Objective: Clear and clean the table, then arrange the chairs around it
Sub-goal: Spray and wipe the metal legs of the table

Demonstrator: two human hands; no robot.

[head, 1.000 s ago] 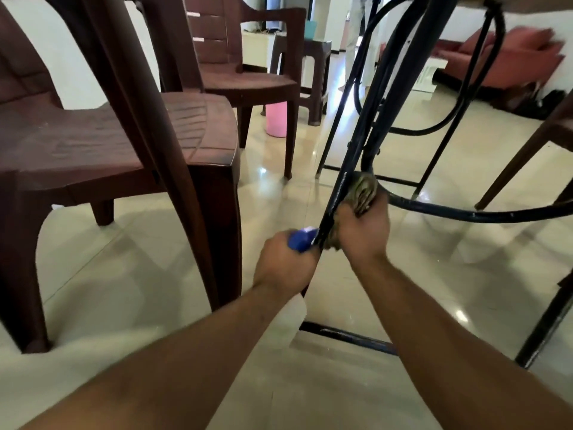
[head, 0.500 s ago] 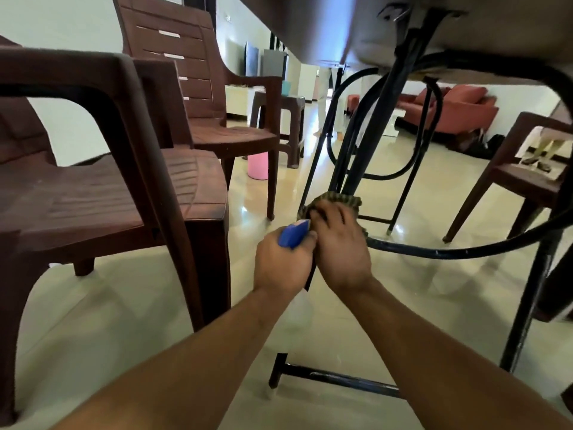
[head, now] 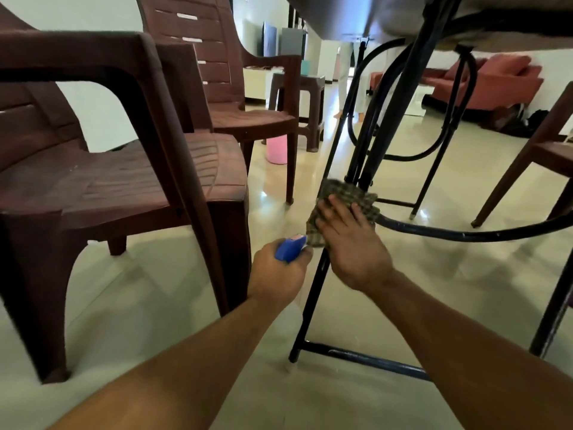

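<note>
I am low down beside the table (head: 335, 17), looking under its top. My right hand (head: 353, 249) holds a green checked cloth (head: 350, 197) wrapped against the table's black metal leg (head: 313, 293), where a curved brace joins it. Just left of the leg, my left hand (head: 279, 271) grips the blue head of a spray bottle (head: 290, 248); the hand hides the rest of the bottle. A brown plastic chair (head: 124, 181) stands close on the left, with a second chair (head: 248, 116) behind it.
A third brown chair (head: 555, 150) shows at the right edge. A brown stool (head: 297, 88) and a pink bucket (head: 277, 152) stand beyond the chairs. A red sofa (head: 496, 82) lies at the back right, and a person's legs (head: 344, 72) show behind the table.
My view has risen and drawn back, so the table's underside now shows. My right hand has slid the cloth up the leg to the brace joint. My left hand still grips the sprayer.
</note>
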